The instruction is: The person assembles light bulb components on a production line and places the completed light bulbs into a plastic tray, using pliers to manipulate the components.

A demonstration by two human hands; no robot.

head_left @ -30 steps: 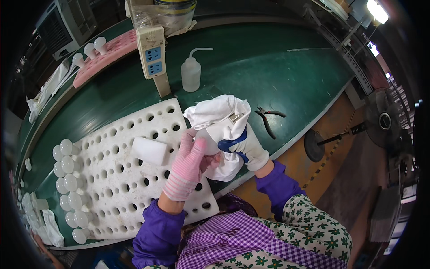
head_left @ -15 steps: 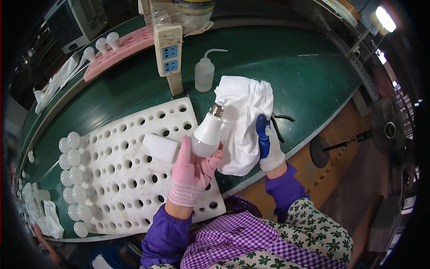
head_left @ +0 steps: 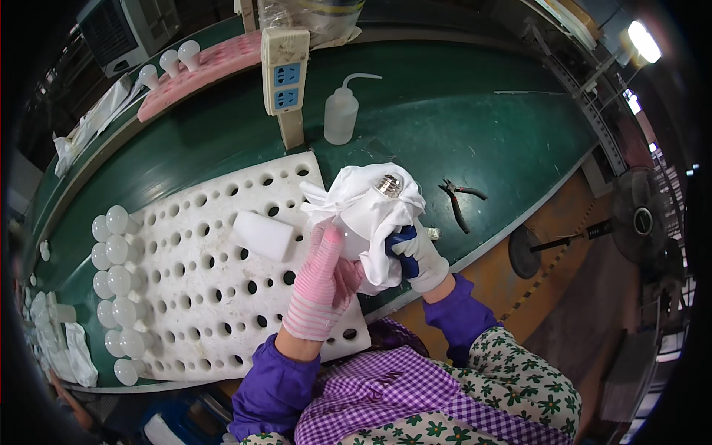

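Head view. Left hand [head_left: 322, 278], in a pink striped glove, centre of the frame: curled around the rounded end of a white light bulb [head_left: 355, 236], thumb laid up along the side. Bulb just right of frame centre, tilted, metal screw base toward the upper right, poking out of the folds of a white cloth [head_left: 348, 185]. Right hand [head_left: 424, 261], in a white glove with blue on the thumb side, right of centre: closed on the cloth, pressing it to the bulb's right side. Cannot tell exact finger positions behind the cloth.

Left of centre: white foam board [head_left: 189, 257] with rows of round holes, on a green table [head_left: 475, 141]. White block [head_left: 263, 236] lying on the board, near the left hand. Cluster of bulbs [head_left: 119, 247] along the board's left edge, domes facing left.

Right of the hands: pliers [head_left: 460, 203] with dark handles, lying apart from the cloth. Tiny shiny piece [head_left: 433, 233] just beside the right hand, too small to identify.

Upper centre: squeeze bottle [head_left: 340, 119] with bent spout, upright; socket post [head_left: 285, 74] to its left. Upper left: pink foam strip [head_left: 222, 65], three bulbs on it. Far right: black fan [head_left: 642, 219].
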